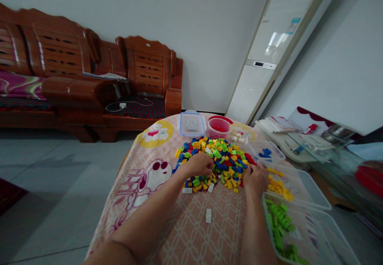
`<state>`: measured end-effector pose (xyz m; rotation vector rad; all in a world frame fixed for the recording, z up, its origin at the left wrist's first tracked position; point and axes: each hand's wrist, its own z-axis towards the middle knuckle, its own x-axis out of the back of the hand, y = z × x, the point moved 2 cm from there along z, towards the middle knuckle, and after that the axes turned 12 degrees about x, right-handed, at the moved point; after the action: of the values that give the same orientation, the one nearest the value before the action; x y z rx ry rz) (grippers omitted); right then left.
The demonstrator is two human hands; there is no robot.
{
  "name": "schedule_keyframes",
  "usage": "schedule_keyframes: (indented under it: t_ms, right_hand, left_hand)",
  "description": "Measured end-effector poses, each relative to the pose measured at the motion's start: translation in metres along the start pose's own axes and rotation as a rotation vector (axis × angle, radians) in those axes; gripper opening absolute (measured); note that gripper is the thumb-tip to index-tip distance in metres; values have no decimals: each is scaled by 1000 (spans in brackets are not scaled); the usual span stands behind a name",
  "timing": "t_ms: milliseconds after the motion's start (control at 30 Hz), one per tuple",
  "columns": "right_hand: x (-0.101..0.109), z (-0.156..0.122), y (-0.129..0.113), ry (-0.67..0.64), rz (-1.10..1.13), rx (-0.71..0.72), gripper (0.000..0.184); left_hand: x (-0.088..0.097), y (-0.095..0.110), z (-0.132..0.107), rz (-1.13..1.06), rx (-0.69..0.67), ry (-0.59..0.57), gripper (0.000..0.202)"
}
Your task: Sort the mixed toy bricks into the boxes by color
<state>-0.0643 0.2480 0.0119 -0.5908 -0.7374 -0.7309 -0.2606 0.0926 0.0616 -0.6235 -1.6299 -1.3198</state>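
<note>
A heap of mixed toy building bricks (225,153) in red, blue, yellow, green and white lies on the cloth-covered table. Over the left-middle of the heap is my left hand (201,164), its fingers curled down among the bricks; whatever they pinch is hidden. At the heap's right edge my right hand (256,178) has its fingers drawn together, and I cannot make out what is in them. It is close to a clear box of yellow bricks (279,187). A single white brick (208,215) lies on the cloth in front of the heap.
Right of the heap, clear boxes hold blue bricks (265,153) and green bricks (279,221). Behind it stand a pink round tub (220,127) with red pieces and a blue-rimmed clear container (192,124). A glass-topped stand (329,161) is at the right.
</note>
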Motion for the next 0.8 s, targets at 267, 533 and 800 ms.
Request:
schedule_keyframes:
  t_ms: [267, 533, 800]
  right_hand:
    - [0, 0, -2, 25, 7, -1, 34]
    - [-2, -2, 0, 27, -20, 12, 35]
    - [0, -1, -2, 38, -36, 10, 33]
  left_hand:
    - [-7, -2, 30, -611, 63, 56, 26]
    - [-2, 48, 129, -883, 147, 247, 13]
    - [6, 31, 96, -792, 12, 315, 30]
